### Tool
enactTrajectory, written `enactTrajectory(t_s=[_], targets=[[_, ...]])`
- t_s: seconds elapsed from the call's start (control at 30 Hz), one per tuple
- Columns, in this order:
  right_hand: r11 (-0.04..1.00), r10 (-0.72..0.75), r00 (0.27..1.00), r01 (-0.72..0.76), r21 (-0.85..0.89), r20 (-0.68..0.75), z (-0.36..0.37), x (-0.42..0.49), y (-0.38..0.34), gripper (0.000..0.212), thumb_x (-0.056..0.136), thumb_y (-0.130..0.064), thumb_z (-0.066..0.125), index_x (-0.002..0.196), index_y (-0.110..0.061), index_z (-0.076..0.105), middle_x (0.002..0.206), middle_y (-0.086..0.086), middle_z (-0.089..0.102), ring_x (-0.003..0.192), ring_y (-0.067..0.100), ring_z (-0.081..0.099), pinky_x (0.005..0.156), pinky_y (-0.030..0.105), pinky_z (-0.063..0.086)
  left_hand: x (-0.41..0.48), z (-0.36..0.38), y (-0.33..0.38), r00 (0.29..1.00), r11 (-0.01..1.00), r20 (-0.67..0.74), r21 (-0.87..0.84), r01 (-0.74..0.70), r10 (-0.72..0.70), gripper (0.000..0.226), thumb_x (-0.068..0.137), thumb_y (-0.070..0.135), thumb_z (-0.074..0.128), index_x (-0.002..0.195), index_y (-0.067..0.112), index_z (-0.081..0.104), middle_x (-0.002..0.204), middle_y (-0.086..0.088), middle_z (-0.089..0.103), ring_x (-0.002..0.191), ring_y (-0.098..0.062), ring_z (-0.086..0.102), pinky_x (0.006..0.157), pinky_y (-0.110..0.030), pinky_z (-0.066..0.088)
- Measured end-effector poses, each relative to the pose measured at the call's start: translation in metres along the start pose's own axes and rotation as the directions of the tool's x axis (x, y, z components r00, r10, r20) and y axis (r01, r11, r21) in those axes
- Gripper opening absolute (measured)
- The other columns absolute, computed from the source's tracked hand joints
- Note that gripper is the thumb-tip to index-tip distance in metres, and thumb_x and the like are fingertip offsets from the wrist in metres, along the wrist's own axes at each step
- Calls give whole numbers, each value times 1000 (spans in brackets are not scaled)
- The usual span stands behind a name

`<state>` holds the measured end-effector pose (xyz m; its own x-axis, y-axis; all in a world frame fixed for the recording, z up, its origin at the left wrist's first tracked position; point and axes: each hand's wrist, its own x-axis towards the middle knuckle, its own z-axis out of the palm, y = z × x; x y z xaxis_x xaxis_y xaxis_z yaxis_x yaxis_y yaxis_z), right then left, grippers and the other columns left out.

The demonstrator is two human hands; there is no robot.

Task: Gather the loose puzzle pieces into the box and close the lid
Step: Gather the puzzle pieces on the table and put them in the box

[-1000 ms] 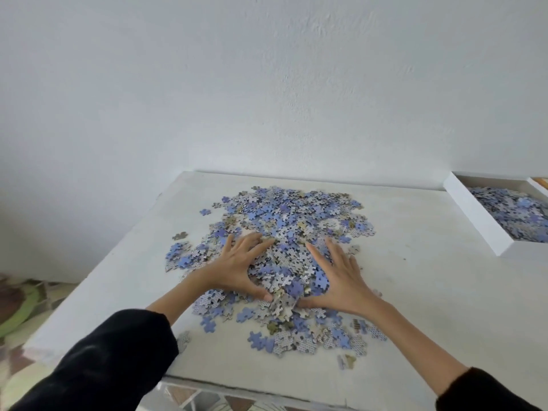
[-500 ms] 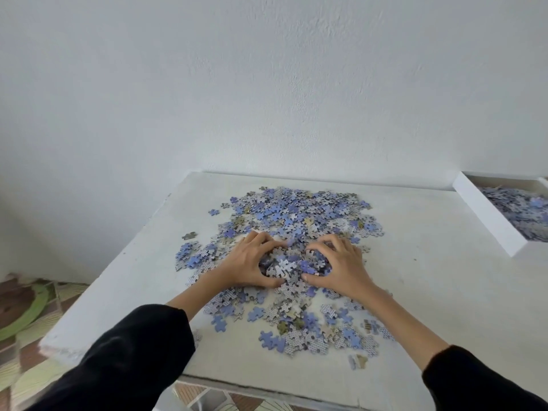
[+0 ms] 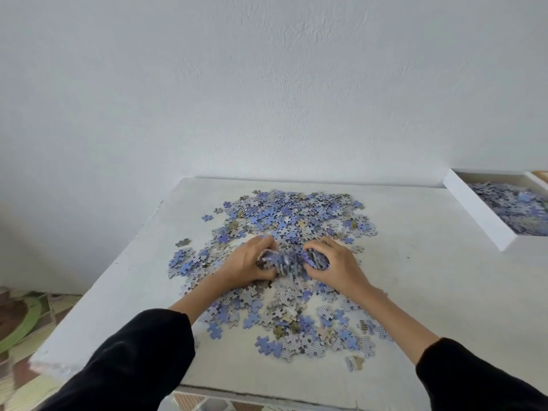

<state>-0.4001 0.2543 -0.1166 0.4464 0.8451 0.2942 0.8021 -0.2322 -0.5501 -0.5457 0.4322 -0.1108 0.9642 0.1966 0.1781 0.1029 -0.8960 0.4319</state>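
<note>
A wide spread of blue, grey and white puzzle pieces (image 3: pixel 290 218) lies on the white table (image 3: pixel 415 292). In the middle of it my left hand (image 3: pixel 246 264) and my right hand (image 3: pixel 335 266) are cupped toward each other, squeezing a bunched heap of pieces (image 3: pixel 286 261) between them. The heap is blurred. More pieces lie scattered near the front edge (image 3: pixel 299 333). At the far right stands the open white box (image 3: pixel 477 215), partly filled with pieces and cut off by the frame edge. No lid is in view.
A white wall rises right behind the table. The table's left edge drops to a patterned floor (image 3: pixel 20 318). A single piece (image 3: pixel 182 242) lies apart at the left. Bare tabletop separates the pile from the box.
My hands went from lying flat and apart on the pile to curling inward and pressing together, bunching pieces into a heap between them.
</note>
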Motion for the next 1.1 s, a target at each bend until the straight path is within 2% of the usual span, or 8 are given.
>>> enactTrajectory(t_s=[0.17,0.37,0.57,0.63,0.7,0.77,0.9,1.1], targets=[[998,-15,1000,15,59,-10,-5,6,1,38,77,-23,71,114,-16,62,109,5,66,92,21,65,87,22,49,7,-3,2,999,997,-22,-58,-49,48,26,87,27,63,110,16,57,107,2,61,95,-10,59,78,-24,53],[984,38,999,-39,171,8,-15,14,2,41,78,-26,70,117,-17,60,123,2,60,104,16,61,91,41,50,17,-8,3,998,965,-48,-258,-40,28,13,85,22,66,95,13,66,92,10,65,85,-3,61,80,-16,50],[976,13,1000,-12,220,-4,-26,29,1,40,78,-25,72,116,-18,61,123,0,60,109,-2,48,92,0,34,27,-18,14,995,925,-81,-371,-84,58,5,86,16,65,90,13,65,85,14,63,72,0,60,64,-13,46],[970,9,1000,-7,243,-6,-33,33,2,40,78,-25,72,116,-19,60,121,-2,60,110,5,53,98,16,41,31,-21,18,995,919,-76,-384,-87,62,4,86,17,65,90,17,64,83,16,63,68,-12,61,60,-21,47],[974,3,1000,-1,226,-8,-39,37,4,38,79,-26,71,115,-20,60,115,-3,63,103,30,62,93,33,49,35,-23,21,995,916,-78,-389,-95,70,3,86,16,65,89,17,64,83,15,63,67,-8,60,59,-19,45],[976,-16,1000,21,216,-27,-45,40,7,37,79,-24,71,114,-19,61,108,-9,63,95,43,60,86,29,50,40,-23,25,994,918,-76,-383,-102,79,5,86,16,65,91,14,65,83,13,63,67,0,57,59,-12,41],[970,-21,998,35,239,-61,-66,45,17,33,79,-20,71,110,-20,62,109,-9,62,103,19,61,92,23,45,52,-21,40,992,920,-66,-371,-125,108,7,86,16,66,92,13,65,83,12,63,68,-3,58,57,-15,42],[974,8,994,18,228,-111,-114,41,45,26,80,-19,71,104,-15,63,74,-3,60,51,-1,45,51,9,33,87,-14,76,981,898,-42,-395,-192,191,5,87,14,64,92,13,65,82,16,63,71,2,60,62,-12,44]])
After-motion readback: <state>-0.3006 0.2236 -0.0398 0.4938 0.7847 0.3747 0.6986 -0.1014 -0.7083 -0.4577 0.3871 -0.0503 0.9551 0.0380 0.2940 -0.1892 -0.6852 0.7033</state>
